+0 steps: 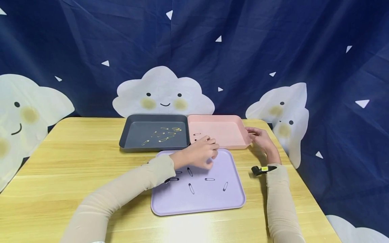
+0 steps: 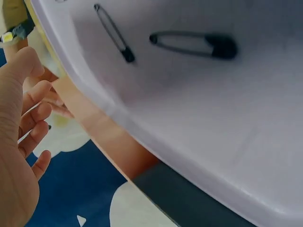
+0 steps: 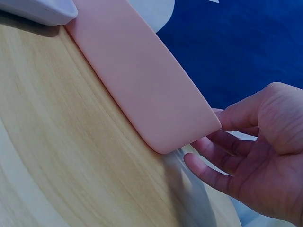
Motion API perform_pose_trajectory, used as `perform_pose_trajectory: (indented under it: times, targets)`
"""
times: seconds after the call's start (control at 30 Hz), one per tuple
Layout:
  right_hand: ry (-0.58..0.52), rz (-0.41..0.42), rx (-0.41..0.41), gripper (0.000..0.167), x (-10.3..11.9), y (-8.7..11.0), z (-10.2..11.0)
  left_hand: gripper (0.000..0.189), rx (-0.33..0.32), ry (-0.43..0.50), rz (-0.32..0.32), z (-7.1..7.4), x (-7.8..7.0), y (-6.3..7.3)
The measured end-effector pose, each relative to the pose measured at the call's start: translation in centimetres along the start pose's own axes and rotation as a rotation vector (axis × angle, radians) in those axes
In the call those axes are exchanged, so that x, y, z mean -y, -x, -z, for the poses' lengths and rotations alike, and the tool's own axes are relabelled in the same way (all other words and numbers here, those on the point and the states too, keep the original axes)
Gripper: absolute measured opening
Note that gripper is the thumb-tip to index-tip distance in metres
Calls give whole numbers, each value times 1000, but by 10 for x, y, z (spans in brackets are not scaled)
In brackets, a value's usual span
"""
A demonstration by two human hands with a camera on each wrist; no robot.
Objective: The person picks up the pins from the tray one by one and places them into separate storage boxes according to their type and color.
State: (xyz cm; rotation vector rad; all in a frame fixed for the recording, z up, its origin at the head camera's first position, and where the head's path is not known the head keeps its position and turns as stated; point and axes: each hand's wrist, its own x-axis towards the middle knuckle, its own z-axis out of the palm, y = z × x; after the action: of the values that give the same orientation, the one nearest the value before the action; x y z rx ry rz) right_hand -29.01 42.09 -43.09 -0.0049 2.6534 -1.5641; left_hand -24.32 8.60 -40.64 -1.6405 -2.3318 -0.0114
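My left hand point(image 1: 200, 152) hovers where the purple tray point(image 1: 209, 200) meets the pink tray point(image 1: 223, 130). Its fingers are loosely bent, and the left wrist view shows nothing between them. Several black safety pins point(image 1: 191, 188) lie spread over the purple tray. At least two dark pins, one of them a safety pin point(image 1: 197, 134), lie in the left part of the pink tray, partly hidden by my left hand. At the pink tray's right end, my right hand point(image 3: 270, 146) holds the rim near the front corner between thumb and fingers.
A dark grey tray point(image 1: 152, 149) stands directly left of the pink one, with several gold safety pins point(image 1: 163, 140) inside. All the trays sit on a wooden table point(image 1: 76, 162). Behind the table hangs a dark blue curtain point(image 1: 194, 40) with cloud prints.
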Motion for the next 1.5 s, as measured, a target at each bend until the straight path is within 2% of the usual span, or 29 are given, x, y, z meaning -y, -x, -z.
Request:
perform_pose_trajectory:
  times: [0.1,0.3,0.5,0.73,1.03,1.3,1.5]
  targets:
    - [1,3,-4,44,-1,-1,0,15,14,7,-28,-2,-5,2]
    - [5,12,-1,44,-2,-3,0,22,92,9,-87,-2,-14,5]
    - [-34,25,2,44,-1,-2,-1,29,162,34,-72,-2,-21,7]
    - [-50,26,-3,44,-2,-3,-2,25,211,94,-72,-3,-28,9]
    - [-45,16,1,44,-4,-3,0,14,196,79,-83,-7,-32,7]
    - [-45,25,4,45,-5,-3,0,8,226,105,-53,-9,-34,4]
    - [-37,23,2,45,-6,-3,0,10,219,122,-38,-10,-35,3]
